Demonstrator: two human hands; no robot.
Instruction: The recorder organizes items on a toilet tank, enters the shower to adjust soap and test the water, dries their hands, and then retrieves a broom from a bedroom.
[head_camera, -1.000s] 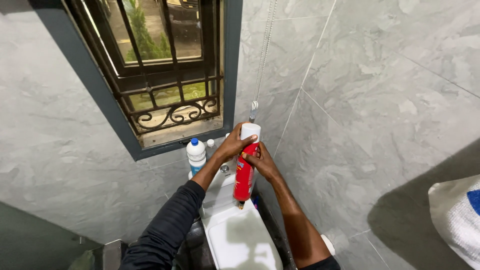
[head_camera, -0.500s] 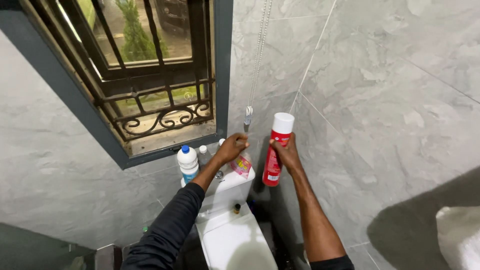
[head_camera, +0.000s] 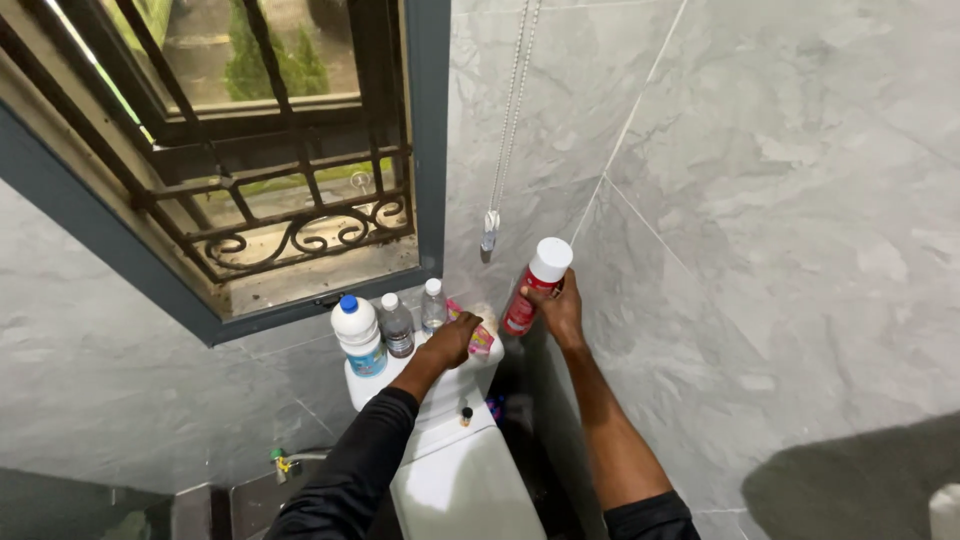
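My right hand (head_camera: 562, 308) grips a red spray can with a white cap (head_camera: 534, 284), held tilted in the air beside the toilet tank (head_camera: 440, 392). My left hand (head_camera: 452, 340) rests on top of the tank, fingers curled by a small pink packet (head_camera: 481, 341); whether it grips the packet I cannot tell. A white bottle with a blue cap (head_camera: 357, 336) and two small clear bottles (head_camera: 398, 325) (head_camera: 432, 306) stand at the back of the tank.
A barred window (head_camera: 260, 160) with a dark frame sits above the tank. A bead chain (head_camera: 507, 120) hangs down the grey marble-tiled wall. The white toilet lid (head_camera: 470, 490) is shut below. A valve and hose (head_camera: 283, 461) show at lower left.
My hands came apart: the right one carried the red can to the right and then lowered it, tilted. The left hand dropped onto the tank by the pink packet.
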